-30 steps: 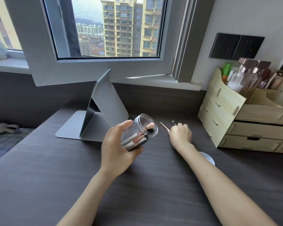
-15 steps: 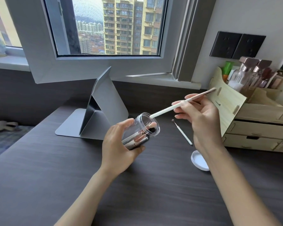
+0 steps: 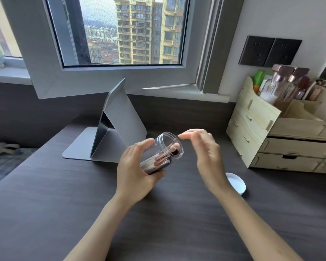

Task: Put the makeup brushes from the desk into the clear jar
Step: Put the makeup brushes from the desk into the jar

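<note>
My left hand (image 3: 135,169) grips the clear jar (image 3: 166,147), tilted with its open mouth toward the upper right, above the dark desk (image 3: 64,204). Several makeup brushes (image 3: 161,160) with white handles, rose-gold ferrules and pink or dark tips lie inside the jar. My right hand (image 3: 205,155) hovers just right of the jar's mouth, fingers spread and holding nothing. It hides the desk patch behind it, and no loose brush shows on the desk.
The jar's white lid (image 3: 236,182) lies on the desk right of my right forearm. A grey folding mirror stand (image 3: 119,127) sits behind the jar. A wooden drawer organiser (image 3: 282,136) holding cosmetic bottles (image 3: 282,83) stands at the right. An open window frame (image 3: 120,80) overhangs the back.
My right hand picked a thin brush off the desk, slid it handle-first into the jar and let go; it now hovers empty, hiding where the second thin brush lay.
</note>
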The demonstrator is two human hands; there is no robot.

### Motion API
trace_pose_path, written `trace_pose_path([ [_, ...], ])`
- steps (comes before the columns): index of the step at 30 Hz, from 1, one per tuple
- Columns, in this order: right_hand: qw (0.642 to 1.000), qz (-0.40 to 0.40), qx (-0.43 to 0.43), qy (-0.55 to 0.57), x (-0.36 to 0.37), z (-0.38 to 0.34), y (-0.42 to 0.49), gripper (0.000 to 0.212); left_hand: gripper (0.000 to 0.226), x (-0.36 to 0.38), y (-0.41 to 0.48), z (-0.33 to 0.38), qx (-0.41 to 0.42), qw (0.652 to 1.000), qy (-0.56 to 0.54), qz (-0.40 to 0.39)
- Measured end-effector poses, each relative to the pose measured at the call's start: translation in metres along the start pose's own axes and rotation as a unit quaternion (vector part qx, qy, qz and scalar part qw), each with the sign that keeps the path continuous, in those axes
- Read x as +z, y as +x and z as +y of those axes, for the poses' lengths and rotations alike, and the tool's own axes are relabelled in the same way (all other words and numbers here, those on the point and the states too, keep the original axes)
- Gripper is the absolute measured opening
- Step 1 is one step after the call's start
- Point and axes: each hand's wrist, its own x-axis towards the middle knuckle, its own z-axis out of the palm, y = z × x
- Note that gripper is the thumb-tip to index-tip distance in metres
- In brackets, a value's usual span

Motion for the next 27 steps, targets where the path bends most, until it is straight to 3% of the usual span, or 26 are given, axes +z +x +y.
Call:
trace_pose_path([
  [2, 0.996, 0.059, 0.066, -0.016, -0.007, 0.024, 0.011, 0.040, 0.075, 0.000, 0.000, -0.001, -0.002, 1.000, 0.001, 0.001],
  [4, 0.977, 0.091, 0.121, -0.148, -0.016, 0.057, 0.023, 0.037, 0.075, 0.000, 0.001, -0.001, -0.005, 1.000, -0.001, 0.002],
  [6, 0.932, 0.063, 0.171, -0.313, -0.024, 0.088, 0.033, 0.031, 0.075, 0.000, 0.001, -0.001, -0.004, 1.000, -0.002, 0.003],
  [9, 0.840, -0.049, 0.238, -0.485, -0.030, 0.117, 0.041, 0.038, 0.075, 0.000, 0.000, -0.001, -0.001, 1.000, 0.003, 0.003],
  [11, 0.819, -0.085, 0.258, -0.505, -0.029, 0.124, 0.044, 0.039, 0.076, 0.000, 0.000, 0.000, 0.004, 1.000, 0.007, 0.002],
  [16, 0.810, -0.127, 0.262, -0.508, -0.022, 0.121, 0.054, 0.024, 0.076, 0.000, 0.001, 0.000, 0.008, 1.000, 0.009, 0.005],
  [17, 0.823, -0.117, 0.262, -0.491, -0.022, 0.117, 0.055, 0.024, 0.076, 0.000, 0.001, 0.000, 0.004, 1.000, 0.006, 0.007],
  [19, 0.883, -0.049, 0.253, -0.393, -0.024, 0.102, 0.054, 0.023, 0.075, 0.000, 0.001, -0.001, -0.005, 1.000, -0.001, 0.009],
  [21, 0.951, 0.051, 0.239, -0.188, -0.029, 0.075, 0.050, 0.021, 0.075, 0.000, 0.000, -0.003, -0.016, 1.000, -0.009, 0.011],
  [22, 0.968, 0.091, 0.226, -0.059, -0.031, 0.056, 0.046, 0.018, 0.075, 0.000, 0.001, -0.004, -0.023, 1.000, -0.015, 0.014],
  [24, 0.967, 0.127, 0.176, 0.138, -0.037, 0.017, 0.035, 0.008, 0.076, -0.001, 0.001, -0.006, -0.035, 0.999, -0.025, 0.021],
  [27, 0.955, 0.088, 0.116, 0.258, -0.034, -0.029, 0.025, 0.007, 0.075, -0.002, 0.002, -0.005, -0.033, 0.999, -0.029, 0.018],
])
